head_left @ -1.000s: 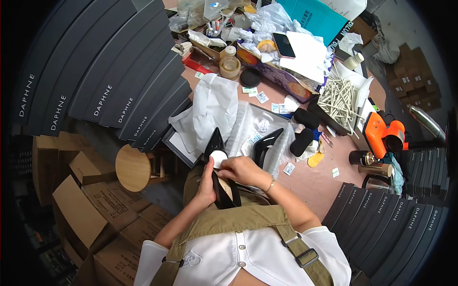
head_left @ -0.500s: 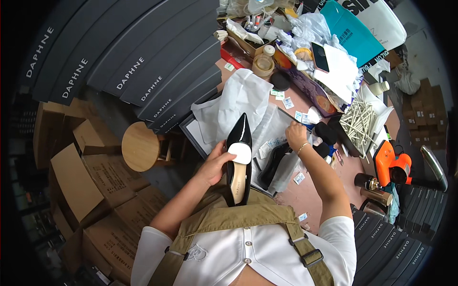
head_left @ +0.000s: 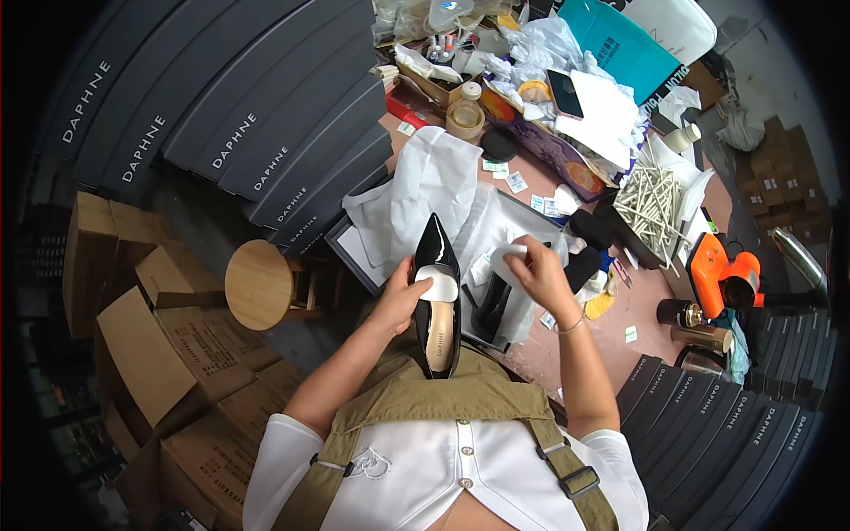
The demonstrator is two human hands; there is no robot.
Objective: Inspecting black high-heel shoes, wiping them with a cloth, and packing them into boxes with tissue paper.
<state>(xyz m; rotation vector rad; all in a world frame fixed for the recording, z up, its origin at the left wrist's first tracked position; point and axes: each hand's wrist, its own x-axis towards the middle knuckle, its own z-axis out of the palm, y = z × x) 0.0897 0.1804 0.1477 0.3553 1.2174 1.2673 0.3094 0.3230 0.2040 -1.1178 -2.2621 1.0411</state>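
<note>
My left hand (head_left: 398, 299) grips a glossy black pointed-toe shoe (head_left: 436, 241) by its side, toe pointing away from me. The thumb rests on a white rounded pad (head_left: 440, 281) at the front of the beige insole. Pinched in the fingers of my right hand (head_left: 542, 276) is a thin white piece (head_left: 507, 262), apart from the shoe and to its right. Below that hand, a second black shoe (head_left: 492, 311) lies in an open dark shoebox (head_left: 347, 251), partly covered by white tissue paper (head_left: 440, 168).
Tall stacks of dark shoeboxes (head_left: 257, 115) rise at left, more (head_left: 708, 398) at right. A round wooden stool (head_left: 258, 285) and open cartons (head_left: 146, 341) stand left. The pink tabletop (head_left: 611, 332) bears a box of white sticks (head_left: 651, 208), an orange tool (head_left: 722, 270), jars and a phone (head_left: 565, 94).
My right hand has come back from the right side of the table toward the shoe, now showing a white piece in its fingers. My left hand still holds the shoe.
</note>
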